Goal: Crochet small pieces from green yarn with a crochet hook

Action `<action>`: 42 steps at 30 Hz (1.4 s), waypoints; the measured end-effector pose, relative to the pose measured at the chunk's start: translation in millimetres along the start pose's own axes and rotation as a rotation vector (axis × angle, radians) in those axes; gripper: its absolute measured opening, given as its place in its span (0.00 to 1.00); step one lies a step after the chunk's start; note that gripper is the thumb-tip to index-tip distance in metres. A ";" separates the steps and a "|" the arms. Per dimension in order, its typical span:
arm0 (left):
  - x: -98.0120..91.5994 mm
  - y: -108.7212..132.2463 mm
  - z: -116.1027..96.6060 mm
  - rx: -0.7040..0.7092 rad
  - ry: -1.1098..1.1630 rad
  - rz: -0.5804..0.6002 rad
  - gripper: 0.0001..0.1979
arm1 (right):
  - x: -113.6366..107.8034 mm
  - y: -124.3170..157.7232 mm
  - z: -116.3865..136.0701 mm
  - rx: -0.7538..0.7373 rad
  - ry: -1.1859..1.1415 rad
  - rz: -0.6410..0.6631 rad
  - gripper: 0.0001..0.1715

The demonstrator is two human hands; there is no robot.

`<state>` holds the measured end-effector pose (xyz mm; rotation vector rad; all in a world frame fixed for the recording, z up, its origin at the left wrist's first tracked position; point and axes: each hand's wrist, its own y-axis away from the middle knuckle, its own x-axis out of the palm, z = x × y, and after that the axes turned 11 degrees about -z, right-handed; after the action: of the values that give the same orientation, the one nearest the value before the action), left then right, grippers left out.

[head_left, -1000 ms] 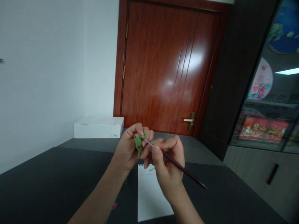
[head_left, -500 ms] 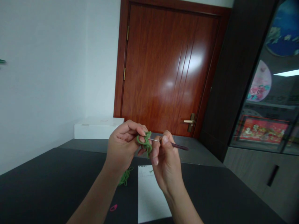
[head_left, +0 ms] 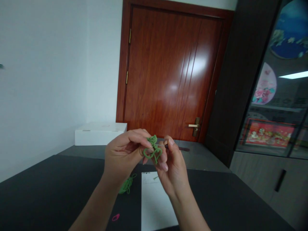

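Between the fingertips of my left hand is a small green crochet piece, with loose loops of yarn hanging below it. My right hand is closed around a crochet hook with a dark handle. The hook's thin metal shaft points left and its tip meets the green piece; the stitches hide the very end. Both hands are raised above the table, close together. Below my left wrist lies a bundle of green yarn.
A white notepad sheet lies on the black table, with a green yarn scrap on it. A pink stitch marker lies near the front. At the back left stands a white box.
The green piece has turned in my left fingers, and its loops now hang lower and to the right. My right hand has tilted the hook, so less of its handle shows.
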<state>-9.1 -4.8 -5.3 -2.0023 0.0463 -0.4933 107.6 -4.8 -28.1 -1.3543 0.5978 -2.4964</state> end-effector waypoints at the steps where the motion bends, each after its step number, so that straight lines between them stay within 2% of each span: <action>1: 0.3 -0.1 -1.8 0.010 -0.036 -0.003 0.05 | -0.2 -0.7 0.1 0.024 -0.019 -0.017 0.18; 5: 2.1 -2.5 -9.0 0.098 -0.195 -0.011 0.05 | -1.1 -2.5 1.3 0.102 -0.102 -0.053 0.14; 10: 2.7 -3.0 -13.2 0.208 -0.298 0.046 0.09 | -1.8 -3.8 1.3 0.101 -0.095 -0.079 0.15; 14: 2.7 0.3 -15.2 0.176 -0.328 0.013 0.09 | -2.1 -5.2 -0.6 0.117 -0.103 -0.122 0.16; 20: 3.4 1.0 -16.3 0.190 -0.411 0.061 0.08 | -0.1 -5.0 -1.7 0.160 -0.129 -0.129 0.16; 31: 0.9 0.3 -14.1 0.177 -0.441 0.064 0.08 | -0.6 -6.3 -0.3 0.202 -0.188 -0.125 0.17; 37: 0.4 2.1 -13.0 0.122 -0.400 0.013 0.09 | -2.1 -6.7 -3.3 0.205 -0.140 -0.147 0.17; 42: -1.2 0.6 -11.7 0.115 -0.398 0.044 0.08 | -1.3 -6.2 -5.3 0.211 -0.165 -0.146 0.17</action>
<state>-14.3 -14.7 -1.6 -1.9475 -0.1795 -0.0621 103.8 2.5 -28.8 -1.5489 0.2013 -2.4410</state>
